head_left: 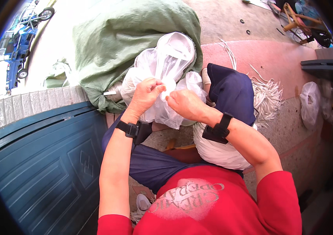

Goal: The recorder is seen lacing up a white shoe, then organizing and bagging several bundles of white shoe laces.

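Observation:
My left hand (147, 94) is closed, with thumb and fingertips pinched together beside the gathered neck of a translucent white plastic bag (174, 53). Close by on the right, my right hand (188, 105) is curled shut, its thumb tip near the same gathered spot. What each pinch holds is too small and too white against the bag to make out. The bag's puffed upper part rises beyond my fingers, and more white plastic hangs below them between my knees. Black bands with dark boxes are strapped round both wrists.
A large green cloth sack (135, 29) lies just beyond the bag. Loose white strips (267, 98) pile by my right knee, with a white bundle (221, 150) near my lap. At left stands a blue panelled door (49, 168). Another plastic bag (309, 102) sits far right.

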`<state>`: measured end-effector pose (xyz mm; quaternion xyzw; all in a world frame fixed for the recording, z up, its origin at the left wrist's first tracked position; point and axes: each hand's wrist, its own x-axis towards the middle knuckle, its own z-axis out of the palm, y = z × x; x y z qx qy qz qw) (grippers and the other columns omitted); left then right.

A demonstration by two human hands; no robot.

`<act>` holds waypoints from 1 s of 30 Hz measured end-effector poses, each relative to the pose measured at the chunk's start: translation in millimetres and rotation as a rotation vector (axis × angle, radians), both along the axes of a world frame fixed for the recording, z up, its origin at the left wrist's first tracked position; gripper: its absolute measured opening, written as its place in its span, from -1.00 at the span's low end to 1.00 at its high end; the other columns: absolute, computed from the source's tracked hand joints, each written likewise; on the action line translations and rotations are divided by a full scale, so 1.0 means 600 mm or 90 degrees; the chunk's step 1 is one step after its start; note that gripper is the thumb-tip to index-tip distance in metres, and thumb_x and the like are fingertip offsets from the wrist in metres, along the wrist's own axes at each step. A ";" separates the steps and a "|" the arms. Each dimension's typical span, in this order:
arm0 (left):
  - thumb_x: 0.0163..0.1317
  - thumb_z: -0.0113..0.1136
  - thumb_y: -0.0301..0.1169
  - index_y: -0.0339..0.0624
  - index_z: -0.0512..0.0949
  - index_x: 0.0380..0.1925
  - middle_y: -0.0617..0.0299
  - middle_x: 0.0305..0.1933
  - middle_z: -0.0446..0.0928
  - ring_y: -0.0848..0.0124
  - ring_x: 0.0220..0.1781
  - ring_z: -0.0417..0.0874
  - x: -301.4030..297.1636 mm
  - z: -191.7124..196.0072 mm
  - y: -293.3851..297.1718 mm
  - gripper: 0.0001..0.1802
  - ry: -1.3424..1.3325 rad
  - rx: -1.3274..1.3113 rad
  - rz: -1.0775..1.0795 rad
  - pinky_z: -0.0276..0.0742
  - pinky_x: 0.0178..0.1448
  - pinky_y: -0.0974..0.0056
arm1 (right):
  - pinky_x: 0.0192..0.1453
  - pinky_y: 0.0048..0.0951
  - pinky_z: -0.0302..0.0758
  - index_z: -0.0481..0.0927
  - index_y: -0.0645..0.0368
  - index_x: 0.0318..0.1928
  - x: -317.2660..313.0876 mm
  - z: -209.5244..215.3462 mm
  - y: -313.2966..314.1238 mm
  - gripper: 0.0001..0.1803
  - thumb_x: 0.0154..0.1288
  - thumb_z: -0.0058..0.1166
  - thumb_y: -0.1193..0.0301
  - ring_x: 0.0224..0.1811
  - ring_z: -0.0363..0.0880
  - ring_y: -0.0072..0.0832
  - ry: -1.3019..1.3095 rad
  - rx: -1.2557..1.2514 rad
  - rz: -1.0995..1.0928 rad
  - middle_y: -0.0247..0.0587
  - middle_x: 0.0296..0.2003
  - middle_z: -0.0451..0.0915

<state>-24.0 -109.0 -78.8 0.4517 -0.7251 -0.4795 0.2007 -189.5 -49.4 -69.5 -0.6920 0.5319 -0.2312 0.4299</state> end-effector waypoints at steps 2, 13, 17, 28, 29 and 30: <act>0.07 0.14 -0.45 -0.34 0.51 -0.42 0.25 -0.47 0.45 0.53 -0.42 0.40 0.000 0.003 -0.001 -0.85 -0.004 0.000 -0.039 0.31 -0.31 0.46 | -0.36 -0.09 0.38 0.46 0.35 -0.61 -0.008 0.004 0.007 -0.67 0.11 -0.20 0.35 -0.52 0.46 0.02 -0.029 0.037 -0.016 0.18 -0.60 0.46; 0.05 0.17 -0.36 -0.33 0.53 -0.47 0.16 -0.59 0.47 0.45 -0.56 0.41 -0.023 -0.004 0.020 -0.79 -0.085 0.000 0.141 0.33 -0.42 0.35 | -0.32 -0.14 0.39 0.45 0.20 -0.48 -0.062 0.017 -0.022 -0.72 0.13 -0.06 0.21 -0.44 0.46 -0.06 0.107 -0.172 -0.105 -0.05 -0.50 0.47; 0.04 0.17 -0.34 -0.36 0.51 -0.49 0.13 -0.62 0.48 0.47 -0.58 0.41 -0.036 -0.010 0.026 -0.76 -0.059 0.038 0.248 0.34 -0.44 0.34 | -0.37 -0.21 0.43 0.49 0.17 -0.49 -0.043 0.045 -0.005 -0.74 0.10 0.00 0.23 -0.48 0.48 -0.13 0.099 -0.343 -0.174 -0.12 -0.54 0.47; 0.15 0.09 -0.34 -0.36 0.46 -0.29 0.31 -0.38 0.48 0.56 -0.38 0.41 -0.037 -0.005 0.025 -0.74 0.088 0.242 0.244 0.35 -0.30 0.45 | -0.39 -0.16 0.37 0.41 0.32 -0.48 0.010 -0.038 -0.021 -0.60 0.18 -0.06 0.16 -0.48 0.48 -0.05 0.124 0.009 -0.225 0.11 -0.55 0.48; 0.15 0.09 -0.34 -0.36 0.46 -0.29 0.31 -0.38 0.48 0.56 -0.38 0.41 -0.036 -0.006 0.025 -0.74 0.079 0.253 0.240 0.35 -0.30 0.45 | -0.37 -0.14 0.38 0.43 0.33 -0.44 0.010 -0.041 -0.025 -0.63 0.19 -0.10 0.20 -0.45 0.49 -0.02 0.057 0.024 -0.249 0.15 -0.53 0.48; 0.15 0.09 -0.34 -0.36 0.45 -0.25 0.27 -0.33 0.48 0.54 -0.32 0.42 -0.036 -0.007 0.026 -0.72 0.042 0.152 0.187 0.36 -0.24 0.42 | -0.34 -0.12 0.39 0.46 0.34 -0.41 0.011 -0.044 -0.033 -0.66 0.21 -0.13 0.24 -0.41 0.50 0.00 0.014 0.067 -0.276 0.18 -0.52 0.49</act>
